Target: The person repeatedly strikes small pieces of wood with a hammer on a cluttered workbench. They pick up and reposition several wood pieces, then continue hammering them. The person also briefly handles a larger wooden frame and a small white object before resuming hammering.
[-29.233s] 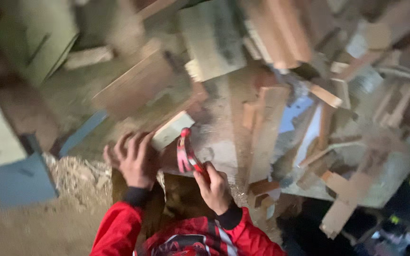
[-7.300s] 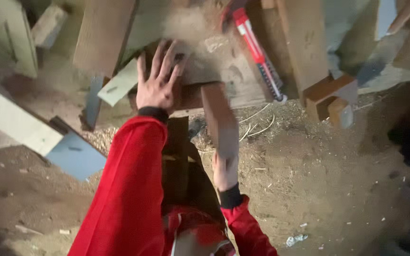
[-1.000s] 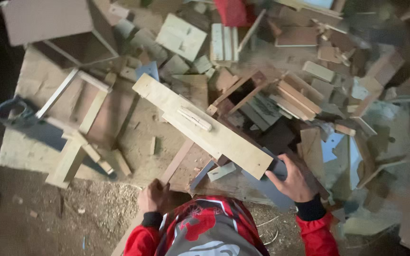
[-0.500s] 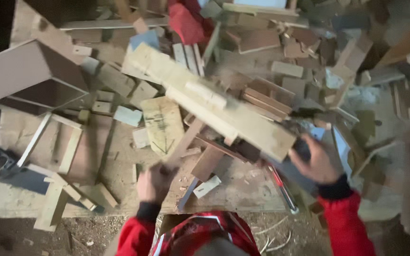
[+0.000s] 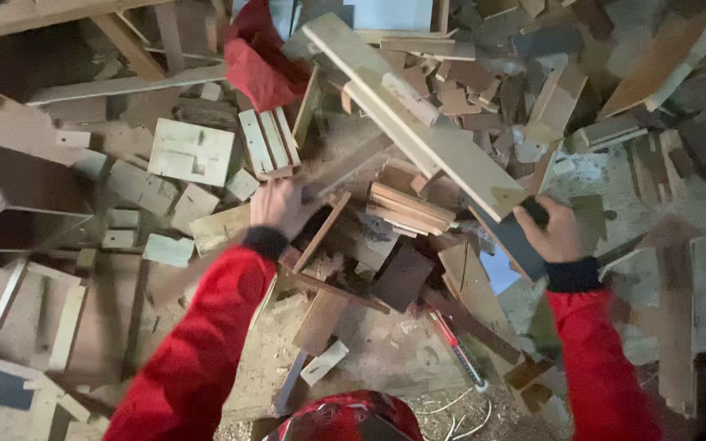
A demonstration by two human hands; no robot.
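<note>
Since the frame half a second before, the long pale board [image 5: 418, 122] had swung further up and away, its far end now near the red cloth [image 5: 259, 61], and the left hand had lifted from the low scraps to the pile's middle.

Item 1. Long pale board: lay aslant across the heap, far end upper middle, near end lower right; a short pale block sat fixed on its upper face.
Item 2. Right hand [image 5: 551, 233]: fingers closed around the board's near end, gripping it together with a dark piece just below; red sleeve, black cuff.
Item 3. Left hand [image 5: 278, 206]: blurred, set against loose offcuts at the pile's centre; whether its fingers gripped anything could not be told.
Item 4. Stack of thin brown slats [image 5: 410, 211]: between the two hands, under the board.
Item 5. Dark brown square piece [image 5: 402, 276]: just below the slats.
Item 6. Slatted pale panel [image 5: 267, 143]: above the left hand, beside a pale square plate [image 5: 191, 152].
Item 7. Red-handled tool [image 5: 459, 349]: on the sawdust-strewn tabletop [image 5: 377, 343], near the lower edge, well apart from both hands.
Item 8. Red cloth: bunched at upper centre, on the scrap wood.
Item 9. Open wooden box [image 5: 18, 184]: far left.
</note>
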